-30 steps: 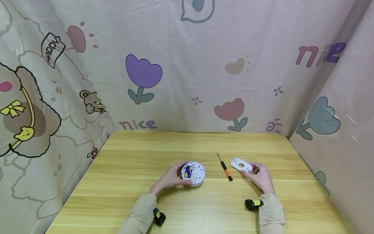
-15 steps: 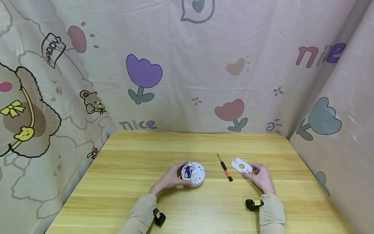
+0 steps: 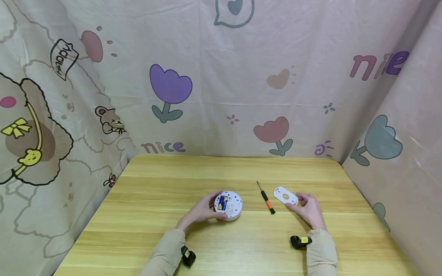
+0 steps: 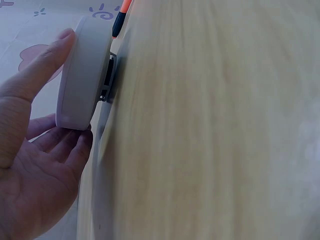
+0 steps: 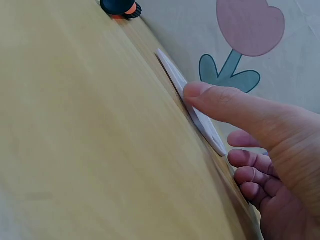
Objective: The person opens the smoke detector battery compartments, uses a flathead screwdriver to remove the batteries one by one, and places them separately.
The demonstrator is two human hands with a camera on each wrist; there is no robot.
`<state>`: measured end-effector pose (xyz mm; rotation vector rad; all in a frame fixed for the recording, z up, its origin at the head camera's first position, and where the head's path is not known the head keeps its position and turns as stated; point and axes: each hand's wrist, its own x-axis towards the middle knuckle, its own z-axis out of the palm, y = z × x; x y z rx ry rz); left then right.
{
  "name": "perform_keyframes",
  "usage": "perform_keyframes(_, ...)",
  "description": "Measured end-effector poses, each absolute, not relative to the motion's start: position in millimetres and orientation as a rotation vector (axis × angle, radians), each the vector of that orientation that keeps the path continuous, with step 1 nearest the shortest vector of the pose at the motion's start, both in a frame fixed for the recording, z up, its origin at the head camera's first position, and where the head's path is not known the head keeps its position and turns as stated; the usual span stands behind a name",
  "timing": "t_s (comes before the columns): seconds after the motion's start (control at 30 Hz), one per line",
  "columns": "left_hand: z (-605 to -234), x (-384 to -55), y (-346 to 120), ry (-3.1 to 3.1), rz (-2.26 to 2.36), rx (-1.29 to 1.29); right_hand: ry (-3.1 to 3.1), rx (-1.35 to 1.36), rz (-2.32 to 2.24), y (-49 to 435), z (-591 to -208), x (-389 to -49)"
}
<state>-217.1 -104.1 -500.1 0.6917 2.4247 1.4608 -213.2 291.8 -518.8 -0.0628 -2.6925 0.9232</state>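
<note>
I have the left hand (image 3: 203, 209) gripping the round white battery device (image 3: 233, 205) across its rim, thumb on the near side and fingers on the far, over the middle of the bench (image 3: 241, 245); that grip seems chosen to leave the battery face uncovered and turned up for viewing. The right hand (image 3: 308, 210) pinches the oval white mounting plate (image 3: 290, 197) by its near right end, thumb against fingers, probably so its centre hole and slots stay clear. I cannot tell whether either piece touches the wood. The screwdriver (image 3: 265, 196) lies between them, tip pointing away, likely parked there within reach of both hands. Counting up, I get one device, one plate and one screwdriver, plus two black wrist cameras (image 3: 188, 256); the blue-and-yellow batteries (image 3: 222, 203) are too small to count surely.
</note>
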Motion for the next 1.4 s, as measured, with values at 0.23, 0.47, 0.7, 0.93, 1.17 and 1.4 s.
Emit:
perform_keyframes(0.23,-488,-210,-104,2.391,1.497,0.694,-2.65,-0.07,0.959,290,-518,-212)
perform_keyframes(0.47,-468,-200,-105,2.324,1.528,0.698,-2.653,-0.119,1.031,287,-516,-211)
perform_keyframes(0.7,-470,-200,-106,2.303,1.559,0.707,-2.653,-0.179,1.074,275,-511,-211)
perform_keyframes(0.93,-492,-212,-110,2.243,1.631,0.68,-2.63,-0.127,1.094,261,-508,-211)
perform_keyframes(1.17,-502,-218,-117,2.193,1.662,0.658,-2.603,-0.038,1.061,245,-506,-213)
perform_keyframes(1.4,-500,-218,-122,2.14,1.71,0.664,-2.589,0.054,1.056,232,-502,-210)
